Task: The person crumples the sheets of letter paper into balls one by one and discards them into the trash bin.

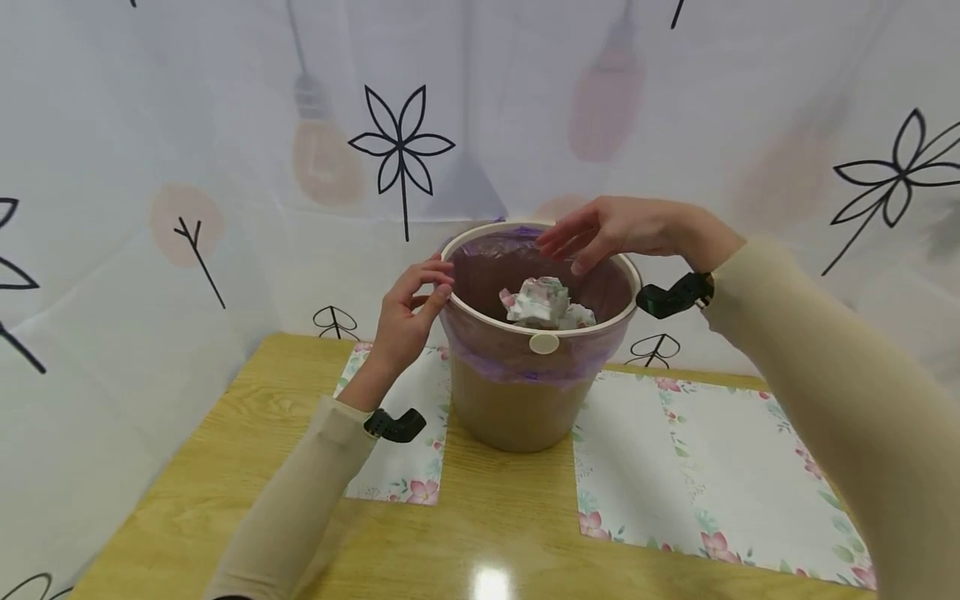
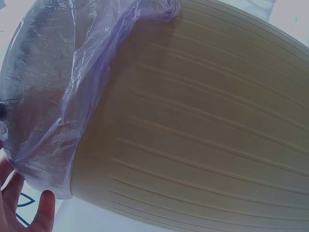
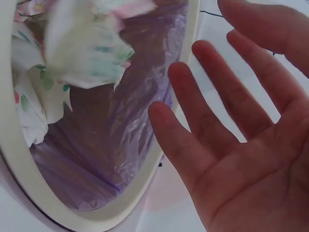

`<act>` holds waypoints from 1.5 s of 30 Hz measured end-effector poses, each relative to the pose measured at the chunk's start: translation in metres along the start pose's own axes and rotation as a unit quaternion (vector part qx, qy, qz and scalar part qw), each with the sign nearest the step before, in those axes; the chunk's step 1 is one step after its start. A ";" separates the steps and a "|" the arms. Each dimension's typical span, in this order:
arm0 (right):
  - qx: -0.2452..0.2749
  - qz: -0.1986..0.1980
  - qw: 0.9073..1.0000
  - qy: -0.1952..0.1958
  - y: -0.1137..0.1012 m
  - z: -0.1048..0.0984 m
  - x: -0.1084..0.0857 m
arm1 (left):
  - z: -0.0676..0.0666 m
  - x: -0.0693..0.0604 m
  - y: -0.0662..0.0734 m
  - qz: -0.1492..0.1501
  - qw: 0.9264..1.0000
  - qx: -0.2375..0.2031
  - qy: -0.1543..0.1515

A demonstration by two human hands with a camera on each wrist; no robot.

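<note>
A beige trash bin [image 1: 510,417] with a pale rim stands on the table, lined with a thin purple plastic bag [image 2: 91,72] folded over its outside. Fingers of my left hand [image 1: 407,321] touch the left side of the rim, loosely bent, with the thumb apart. Over the right back part of the opening hovers my right hand [image 1: 618,229], holding nothing. Its fingers are spread in the right wrist view. Crumpled floral paper [image 1: 542,302] shows within the mouth of the bin; one piece [image 3: 84,48] is blurred in the right wrist view. The bin's bottom is hidden.
White floral paper sheets [image 1: 645,467] lie on the wooden table [image 1: 420,550] to the right of the bin, and another sheet [image 1: 390,475] lies to its left. Close behind the bin hangs a white patterned cloth [image 1: 247,125].
</note>
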State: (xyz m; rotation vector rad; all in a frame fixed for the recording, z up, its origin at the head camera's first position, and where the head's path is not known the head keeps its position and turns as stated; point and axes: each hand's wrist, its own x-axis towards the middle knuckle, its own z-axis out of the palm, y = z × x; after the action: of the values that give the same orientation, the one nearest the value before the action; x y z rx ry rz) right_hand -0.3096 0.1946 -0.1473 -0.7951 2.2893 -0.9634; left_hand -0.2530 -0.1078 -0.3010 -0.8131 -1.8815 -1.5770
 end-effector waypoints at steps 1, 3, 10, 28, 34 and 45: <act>0.000 -0.002 1.000 0.006 0.001 0.000 -0.001 | 0.000 -0.001 0.000 0.001 1.000 0.000 0.001; -0.002 -0.005 1.000 0.015 0.002 0.000 -0.003 | 0.000 -0.001 0.005 0.000 1.000 0.000 0.000; -0.013 -0.023 0.999 0.028 0.006 -0.002 -0.016 | 0.001 -0.001 0.017 -0.004 1.000 0.001 -0.002; -0.034 -0.086 0.993 0.076 0.037 0.004 -0.091 | 0.001 0.000 0.018 -0.008 1.000 0.005 0.001; -0.008 -0.131 0.991 0.022 0.054 0.020 -0.100 | -0.001 0.000 0.018 -0.006 1.000 0.007 0.004; 0.058 -0.179 0.978 -0.086 0.083 0.080 -0.104 | 0.002 -0.002 0.018 -0.005 1.000 0.001 -0.001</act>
State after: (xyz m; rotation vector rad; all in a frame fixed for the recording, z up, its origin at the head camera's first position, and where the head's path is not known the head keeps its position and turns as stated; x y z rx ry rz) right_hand -0.2113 0.2779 -0.2346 -1.2160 1.9587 -1.1233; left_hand -0.2386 -0.1039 -0.2910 -0.8048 -1.8906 -1.5814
